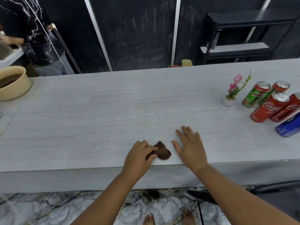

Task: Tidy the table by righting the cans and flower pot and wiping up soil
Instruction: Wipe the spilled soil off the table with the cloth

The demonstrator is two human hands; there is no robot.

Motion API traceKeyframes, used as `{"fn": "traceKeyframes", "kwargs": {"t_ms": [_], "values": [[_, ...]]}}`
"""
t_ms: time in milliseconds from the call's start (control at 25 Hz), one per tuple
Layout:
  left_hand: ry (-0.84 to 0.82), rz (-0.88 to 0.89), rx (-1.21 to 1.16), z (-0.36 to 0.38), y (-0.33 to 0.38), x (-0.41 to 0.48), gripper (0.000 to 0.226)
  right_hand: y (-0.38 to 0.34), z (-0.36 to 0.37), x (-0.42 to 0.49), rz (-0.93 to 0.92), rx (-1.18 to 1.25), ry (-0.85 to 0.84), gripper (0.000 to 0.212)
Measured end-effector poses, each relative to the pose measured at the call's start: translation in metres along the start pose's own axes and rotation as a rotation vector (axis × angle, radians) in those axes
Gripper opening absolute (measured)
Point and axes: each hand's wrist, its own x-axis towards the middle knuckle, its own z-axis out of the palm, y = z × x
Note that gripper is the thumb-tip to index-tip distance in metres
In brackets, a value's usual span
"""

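Observation:
My left hand (pixel 140 155) grips a small brown cloth (pixel 163 151) near the front edge of the grey wooden table (pixel 113 103). Just right of the cloth, my right hand (pixel 189 146) lies flat on the table with fingers spread and holds nothing. At the far right a small white flower pot (pixel 228 100) with a pink flower stands upright. Beside it stand two green Milo cans (pixel 254 95), two red Coca-Cola cans (pixel 267 109) and a blue can (pixel 289 127) cut off by the frame edge. Spilled soil (pixel 151 195) lies on the marble floor below the table edge.
A beige bowl (pixel 13 85) with dark contents sits at the table's far left corner. Another person (pixel 30 33) in a dark patterned shirt stands behind it. A black shelf (pixel 243 34) is behind the table at the right. My bare feet (pixel 168 219) show on the floor.

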Motion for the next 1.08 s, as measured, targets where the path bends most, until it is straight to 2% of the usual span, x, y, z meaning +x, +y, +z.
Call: {"fn": "traceKeyframes", "kwargs": {"t_ms": [160,240,400,520,720,880,960,1080], "values": [[-0.127,0.172,-0.041,0.001,0.008,-0.023,0.028,0.0,0.0,-0.001,0.0,0.014,0.0,0.063],[-0.141,0.192,-0.035,-0.007,0.005,-0.022,0.028,0.0,0.0,0.0,0.003,0.014,-0.005,0.063],[0.039,0.024,0.026,-0.03,-0.016,0.025,0.028,0.001,0.0,0.001,0.008,0.007,-0.011,0.063],[0.002,-0.098,0.046,-0.029,-0.026,0.047,0.027,0.001,0.001,0.001,0.0,0.006,0.007,0.063],[-0.031,-0.031,-0.031,-0.009,-0.029,0.023,0.036,0.001,-0.001,0.001,-0.001,0.044,0.002,0.061],[0.162,-0.175,-0.033,-0.024,-0.057,0.013,0.04,-0.006,-0.011,0.001,0.032,0.218,0.053,0.047],[0.188,-0.203,0.104,-0.034,-0.078,0.006,0.039,-0.021,-0.019,0.002,-0.081,0.329,0.109,0.04],[0.173,-0.194,0.243,-0.034,-0.09,-0.004,0.042,-0.064,-0.022,0.014,-0.356,0.345,-0.005,0.04]]}}
